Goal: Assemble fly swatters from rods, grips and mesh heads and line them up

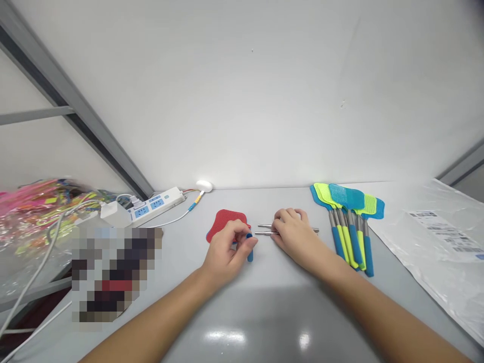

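My left hand (228, 252) is closed in a pinch on a short blue handle grip (250, 256), which stands out below the fingertips. Partly behind that hand, a red mesh fly swatter head (224, 219) lies on the table with a bit of blue showing at its edge. My right hand (293, 232) rests over thin metal rods (263, 233) with its fingers curled round them. The rods' ends show on both sides of the hand; the middle is hidden. To its right lies a fanned pile of blue and yellow-green fly swatters (348, 197) with metal shafts.
A white power strip (170, 197) and a small white device (204, 186) with a cable lie at the back left. Bagged colourful items (45, 222) are at the far left, near a blurred-out patch (117, 277). A white plastic bag (434, 242) covers the right side.
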A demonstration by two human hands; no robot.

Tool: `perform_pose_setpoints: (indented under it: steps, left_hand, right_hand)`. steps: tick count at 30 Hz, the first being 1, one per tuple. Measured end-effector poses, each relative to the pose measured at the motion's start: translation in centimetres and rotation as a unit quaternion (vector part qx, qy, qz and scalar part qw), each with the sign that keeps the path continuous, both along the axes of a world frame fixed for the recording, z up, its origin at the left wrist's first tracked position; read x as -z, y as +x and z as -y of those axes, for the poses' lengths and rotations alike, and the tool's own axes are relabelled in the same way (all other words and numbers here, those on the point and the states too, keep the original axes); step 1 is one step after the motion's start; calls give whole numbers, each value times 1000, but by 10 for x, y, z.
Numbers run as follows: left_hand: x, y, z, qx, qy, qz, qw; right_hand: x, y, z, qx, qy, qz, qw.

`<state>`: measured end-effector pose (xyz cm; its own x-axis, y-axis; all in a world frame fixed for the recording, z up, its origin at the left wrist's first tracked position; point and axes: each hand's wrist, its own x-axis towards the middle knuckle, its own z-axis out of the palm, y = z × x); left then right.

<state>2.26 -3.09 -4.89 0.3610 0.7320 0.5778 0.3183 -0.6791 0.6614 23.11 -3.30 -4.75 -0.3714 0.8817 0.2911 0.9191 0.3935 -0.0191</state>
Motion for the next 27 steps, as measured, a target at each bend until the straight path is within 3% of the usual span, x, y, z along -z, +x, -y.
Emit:
perform_pose_setpoints:
  steps: [4, 8, 11, 14, 17, 20, 27]
  left_hand:
    - [0, 3, 2, 30, -42, -69, 996]
    - [-5, 5, 4, 57, -76, -116, 989]
    - [-7, 4, 3, 52, -77, -126, 988]
    - [-9, 4, 2, 45, -86, -131, 987]
    - [-11, 5, 1, 53, -93, -143, 984]
    - [-12, 6, 2, 63, -94, -165, 980]
    - [-11, 8, 3, 91, -94, -229, 965]
  right_hand:
    - [-1, 2, -5, -15, 37, -30, 999]
    - [-15, 7, 1, -9, 101, -202, 974]
    - [-25, 8, 12, 19, 159, -391, 906]
    - [-33, 3, 25, 11, 188, -572, 798]
    - [-39, -5, 33, -34, 201, -657, 726]
    - [-41, -10, 36, -59, 208, -667, 713]
    - [-35, -9, 36, -54, 178, -665, 723]
